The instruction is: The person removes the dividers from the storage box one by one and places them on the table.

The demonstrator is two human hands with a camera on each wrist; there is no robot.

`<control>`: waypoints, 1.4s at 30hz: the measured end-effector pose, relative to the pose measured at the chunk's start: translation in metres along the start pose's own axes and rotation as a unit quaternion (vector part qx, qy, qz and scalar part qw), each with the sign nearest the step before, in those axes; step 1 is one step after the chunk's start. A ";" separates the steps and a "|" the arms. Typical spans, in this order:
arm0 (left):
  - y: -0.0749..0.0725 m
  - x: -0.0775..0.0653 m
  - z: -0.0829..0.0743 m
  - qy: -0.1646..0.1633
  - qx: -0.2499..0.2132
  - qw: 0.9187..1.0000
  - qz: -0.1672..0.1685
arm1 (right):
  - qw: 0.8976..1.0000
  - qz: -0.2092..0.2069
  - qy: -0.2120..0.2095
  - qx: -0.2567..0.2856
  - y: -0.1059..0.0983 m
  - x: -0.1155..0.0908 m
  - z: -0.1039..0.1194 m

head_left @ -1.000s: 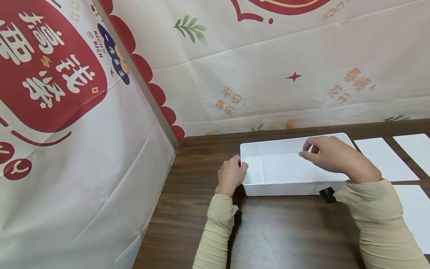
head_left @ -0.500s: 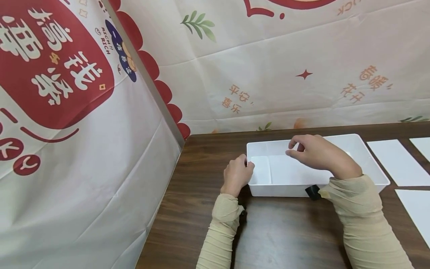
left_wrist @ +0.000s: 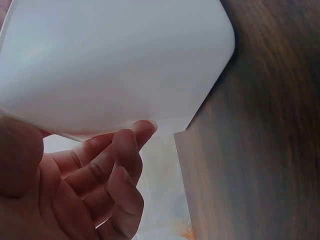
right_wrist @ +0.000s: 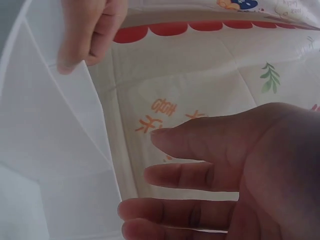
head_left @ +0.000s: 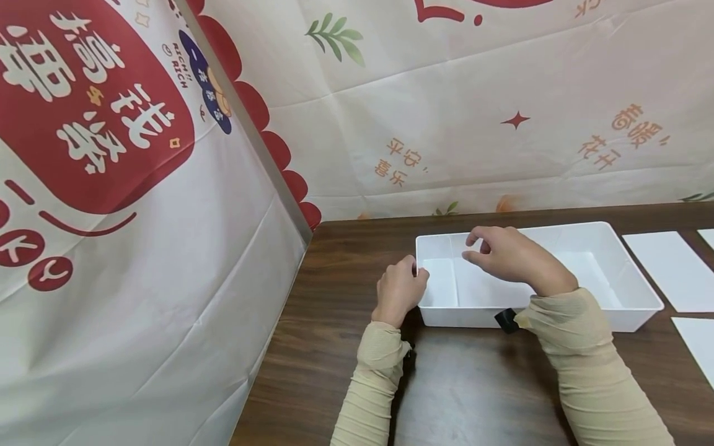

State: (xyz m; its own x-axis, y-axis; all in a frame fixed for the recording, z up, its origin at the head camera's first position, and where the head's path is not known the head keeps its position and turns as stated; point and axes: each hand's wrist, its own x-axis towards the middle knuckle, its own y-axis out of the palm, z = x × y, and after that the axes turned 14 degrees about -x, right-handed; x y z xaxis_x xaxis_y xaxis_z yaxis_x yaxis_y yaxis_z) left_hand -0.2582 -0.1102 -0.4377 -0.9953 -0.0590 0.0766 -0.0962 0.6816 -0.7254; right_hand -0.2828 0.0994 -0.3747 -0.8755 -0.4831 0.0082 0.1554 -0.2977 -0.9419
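Observation:
A long white plastic box (head_left: 465, 317) stands on the table in the head view. My left hand (head_left: 398, 289) grips the rim at its left end, thumb on the inside. In the left wrist view, the fingers of the left hand (left_wrist: 107, 172) curl at the edge of the box wall (left_wrist: 125, 65). My right hand (head_left: 510, 257) hovers over the left half of the box, its fingers loosely bent and holding nothing. The right wrist view shows the right hand (right_wrist: 210, 175) with fingers spread near the box's rim (right_wrist: 102, 125). It hides part of the box floor.
White rectangular sheets (head_left: 666, 269) lie on the dark wooden table (head_left: 334, 279) to the right of the box. A printed cloth (head_left: 346, 142) hangs behind the table, and another hanging cloth (head_left: 184, 310) borders its left side.
My right hand has moved left over the box, uncovering its right end. The left hand keeps its grip at the left rim. The head view has shifted slightly.

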 end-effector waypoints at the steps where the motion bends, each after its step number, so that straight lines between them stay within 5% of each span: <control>1: 0.000 0.000 0.000 -0.001 -0.001 1.000 0.000 | 1.000 0.001 -0.002 -0.001 0.001 0.001 0.001; 20: -0.001 0.002 0.001 0.003 0.015 1.000 0.006 | 0.999 0.020 -0.024 -0.016 0.025 0.010 0.019; 36: 0.000 0.000 -0.001 0.006 0.016 1.000 -0.007 | 0.997 0.046 -0.004 -0.056 0.041 0.016 0.028; 42: 0.001 -0.001 -0.001 0.009 0.014 1.000 -0.008 | 0.997 0.029 -0.004 -0.067 0.046 0.019 0.027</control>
State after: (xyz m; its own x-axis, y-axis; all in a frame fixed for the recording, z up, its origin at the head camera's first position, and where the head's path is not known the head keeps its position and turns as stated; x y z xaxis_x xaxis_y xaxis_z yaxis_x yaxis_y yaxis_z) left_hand -0.2575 -0.1087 -0.4376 -0.9934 -0.0566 0.0998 -0.1123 0.6596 -0.7432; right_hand -0.2798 0.0538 -0.4088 -0.8633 -0.5028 -0.0446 0.1424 -0.1578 -0.9771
